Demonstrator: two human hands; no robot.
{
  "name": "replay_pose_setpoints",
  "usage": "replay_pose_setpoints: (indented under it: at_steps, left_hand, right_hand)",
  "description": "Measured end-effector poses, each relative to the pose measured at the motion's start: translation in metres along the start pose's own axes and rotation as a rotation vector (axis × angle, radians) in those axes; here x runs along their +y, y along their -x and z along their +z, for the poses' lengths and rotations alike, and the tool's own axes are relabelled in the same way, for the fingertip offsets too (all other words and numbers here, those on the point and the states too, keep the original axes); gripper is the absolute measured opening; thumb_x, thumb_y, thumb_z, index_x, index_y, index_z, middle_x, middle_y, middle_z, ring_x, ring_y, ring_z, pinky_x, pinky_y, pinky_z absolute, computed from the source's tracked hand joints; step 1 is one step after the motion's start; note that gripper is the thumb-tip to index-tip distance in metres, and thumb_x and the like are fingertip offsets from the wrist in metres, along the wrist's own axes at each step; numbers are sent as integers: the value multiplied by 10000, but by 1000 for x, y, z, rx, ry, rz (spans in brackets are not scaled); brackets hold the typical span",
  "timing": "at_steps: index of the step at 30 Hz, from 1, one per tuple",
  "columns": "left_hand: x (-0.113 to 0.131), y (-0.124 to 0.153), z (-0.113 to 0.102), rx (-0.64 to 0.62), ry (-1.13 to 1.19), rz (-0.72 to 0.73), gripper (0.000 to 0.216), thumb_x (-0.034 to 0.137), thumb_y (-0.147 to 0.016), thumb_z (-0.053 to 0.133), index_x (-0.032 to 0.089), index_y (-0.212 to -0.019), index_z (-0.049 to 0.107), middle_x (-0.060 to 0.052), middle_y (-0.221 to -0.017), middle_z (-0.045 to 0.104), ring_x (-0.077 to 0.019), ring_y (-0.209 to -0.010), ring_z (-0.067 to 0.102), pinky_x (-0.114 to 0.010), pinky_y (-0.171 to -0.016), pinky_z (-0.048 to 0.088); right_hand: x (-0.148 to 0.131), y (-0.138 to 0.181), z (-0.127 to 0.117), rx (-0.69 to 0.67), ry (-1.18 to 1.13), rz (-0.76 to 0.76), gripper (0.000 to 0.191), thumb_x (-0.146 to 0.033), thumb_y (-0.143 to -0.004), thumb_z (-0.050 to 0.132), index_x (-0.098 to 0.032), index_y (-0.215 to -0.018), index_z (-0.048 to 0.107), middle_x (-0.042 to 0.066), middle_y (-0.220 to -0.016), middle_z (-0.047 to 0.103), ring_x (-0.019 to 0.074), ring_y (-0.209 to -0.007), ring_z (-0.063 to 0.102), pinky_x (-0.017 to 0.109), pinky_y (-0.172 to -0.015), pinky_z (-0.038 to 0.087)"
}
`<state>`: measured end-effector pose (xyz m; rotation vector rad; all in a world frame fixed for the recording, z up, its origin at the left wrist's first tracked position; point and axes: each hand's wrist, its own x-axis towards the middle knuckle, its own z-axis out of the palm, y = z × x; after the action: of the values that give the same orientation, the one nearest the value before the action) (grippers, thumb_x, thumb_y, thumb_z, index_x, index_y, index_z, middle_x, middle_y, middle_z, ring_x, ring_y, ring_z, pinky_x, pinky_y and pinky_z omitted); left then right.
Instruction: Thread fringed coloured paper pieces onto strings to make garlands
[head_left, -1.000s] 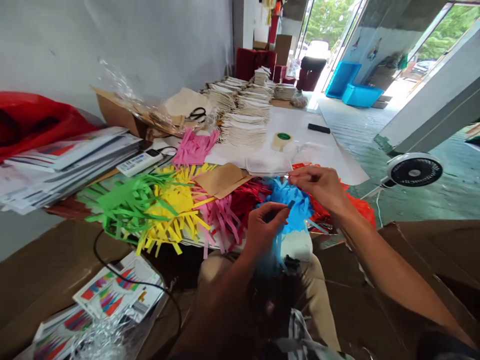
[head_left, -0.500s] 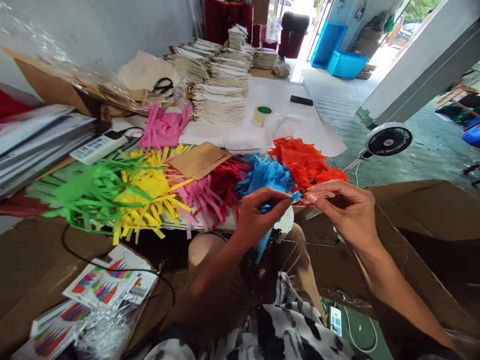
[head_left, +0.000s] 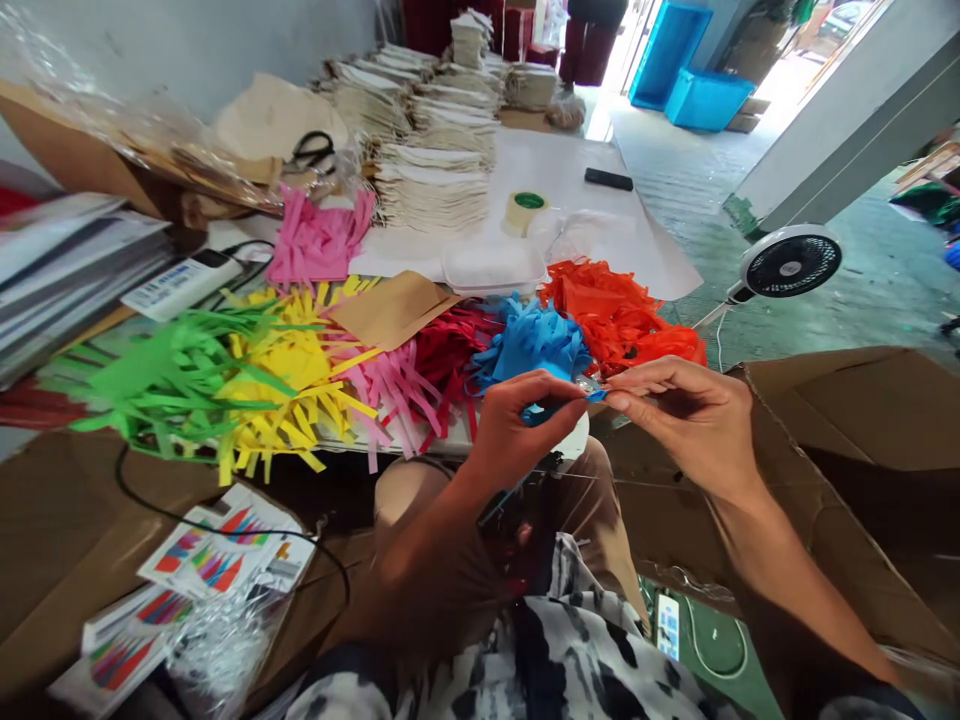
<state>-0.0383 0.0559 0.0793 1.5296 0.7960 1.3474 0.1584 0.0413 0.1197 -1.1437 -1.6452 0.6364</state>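
My left hand (head_left: pixel 517 425) and my right hand (head_left: pixel 686 415) meet in front of me, both pinching a small blue paper strip (head_left: pixel 596 396) between fingertips. Just beyond them lies a pile of blue fringed paper (head_left: pixel 529 345) at the table's near edge. Beside it are an orange pile (head_left: pixel 619 315), a dark red pile (head_left: pixel 450 355), pink strips (head_left: pixel 390 385), a yellow pile (head_left: pixel 292 385) and a green pile (head_left: pixel 165 375).
Further back stand stacks of cream paper (head_left: pixel 435 170), a tape roll (head_left: pixel 523 211), scissors (head_left: pixel 313 150), a second pink pile (head_left: pixel 315 240), a remote (head_left: pixel 176 285) and a black phone (head_left: pixel 608 179). A small fan (head_left: pixel 789 265) stands right. Open cardboard boxes (head_left: pixel 840 430) flank my knees; printed colour cards (head_left: pixel 202 565) lie lower left.
My right hand came down from the blue pile to meet my left hand. Both now pinch the blue strip closer to me. The view has tilted downward.
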Motion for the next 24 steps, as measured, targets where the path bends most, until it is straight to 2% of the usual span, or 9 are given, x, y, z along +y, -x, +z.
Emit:
replay_pose_setpoints:
  at_steps: [7, 11, 13, 18, 21, 24]
  left_hand:
    - [-1, 0, 0, -31, -46, -7, 121, 279, -914, 753, 183, -854, 796, -41, -832, 764, -137, -743, 664, -263, -711, 516]
    - [-3, 0, 1, -31, -55, 23, 113, 273, -918, 749, 185, -863, 795, -38, -823, 761, -136, -741, 665, -262, -711, 514]
    - [-5, 0, 3, -29, -73, 31, 116, 274, -923, 746, 189, -861, 797, -38, -822, 765, -135, -741, 668, -262, -715, 516]
    - [-9, 1, 7, -4, -14, -87, 185, 374, -911, 781, 193, -916, 819, -47, -820, 780, -140, -708, 673, -260, -679, 525]
    - [-10, 2, 9, -10, 43, -141, 215, 390, -891, 807, 196, -983, 816, -32, -815, 777, -125, -671, 673, -246, -659, 526]
    - [-11, 1, 9, -6, 80, -159, 300, 369, -860, 844, 217, -1111, 784, -6, -835, 773, -120, -688, 697, -234, -681, 537]
  right_hand:
    - [4, 4, 0, 0, 74, -75, 68, -270, -872, 847, -298, -914, 802, 9, -889, 794, 204, -811, 742, 360, -731, 594]
    - [5, 5, 1, -35, 53, -35, 189, -300, -863, 862, -310, -1041, 799, 12, -979, 801, 215, -898, 761, 363, -791, 616]
    - [6, 7, 1, -59, 82, -23, 185, -331, -874, 854, -310, -1048, 797, 14, -996, 799, 213, -917, 760, 361, -809, 620]
    - [5, 8, -1, -63, 119, 23, 244, -402, -872, 850, -304, -1087, 789, 27, -1040, 792, 192, -867, 727, 346, -780, 606]
    - [7, 7, -1, -20, 48, 79, 119, -387, -900, 818, -286, -959, 795, 15, -910, 777, 160, -762, 691, 300, -676, 560]
    - [13, 7, 1, -34, -58, 137, 112, -372, -899, 813, -268, -868, 786, 0, -777, 736, 149, -685, 655, 288, -627, 516]
